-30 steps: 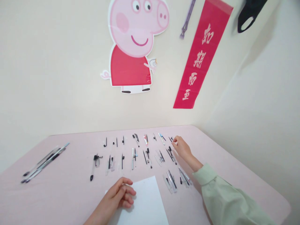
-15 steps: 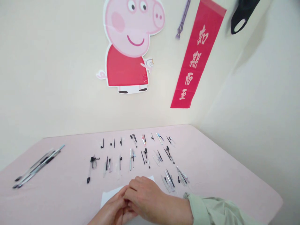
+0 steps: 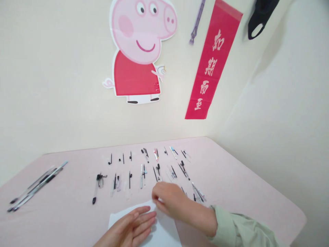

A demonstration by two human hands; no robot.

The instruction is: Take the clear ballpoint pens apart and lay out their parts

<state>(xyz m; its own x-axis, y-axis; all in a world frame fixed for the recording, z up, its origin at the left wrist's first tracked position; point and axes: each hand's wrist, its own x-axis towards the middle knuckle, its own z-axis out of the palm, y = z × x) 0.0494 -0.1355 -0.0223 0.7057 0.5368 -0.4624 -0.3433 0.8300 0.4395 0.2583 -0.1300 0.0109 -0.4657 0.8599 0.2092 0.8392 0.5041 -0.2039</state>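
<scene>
My left hand (image 3: 131, 227) lies flat on a white sheet of paper (image 3: 167, 233) at the near edge of the pink table (image 3: 244, 185), fingers stretched out and holding nothing. My right hand (image 3: 171, 200), in a pale green sleeve, hovers just beyond the paper's far edge with its fingers curled downward; whether they pinch anything is hidden. Rows of taken-apart pen parts (image 3: 144, 169) lie spread across the middle of the table, just beyond both hands. A whole black-capped pen (image 3: 95, 188) lies left of those rows.
A bundle of several whole pens (image 3: 36, 187) lies at the table's left edge. The wall behind carries a cartoon pig cut-out (image 3: 140, 51), a red banner (image 3: 212, 61) and a black face mask (image 3: 260, 17). A side wall bounds the table on the right.
My right hand came back from the far right pen parts to meet my left hand over the paper, then shifted slightly right and forward. My left hand opened flat on the paper.
</scene>
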